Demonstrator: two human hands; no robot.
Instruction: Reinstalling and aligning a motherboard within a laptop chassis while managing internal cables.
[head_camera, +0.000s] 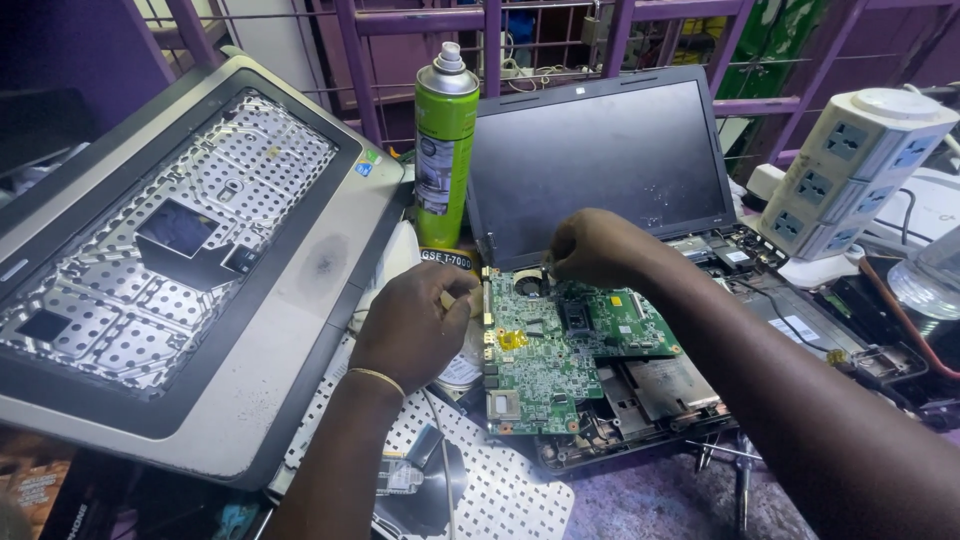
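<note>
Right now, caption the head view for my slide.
Left hand and right hand grip a green motherboard over an opened laptop, beside a green spray can.

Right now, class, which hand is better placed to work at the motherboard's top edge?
The right hand: its fingers already pinch at the top edge of the green motherboard, while the left hand steadies the board's left edge.

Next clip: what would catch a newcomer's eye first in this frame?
The green circuit board at centre, lifted over an opened black laptop, draws the eye, with the left hand at its left edge and the right hand at its top. Behind stands a bright green spray can; a stripped silver laptop shell fills the left.
</note>
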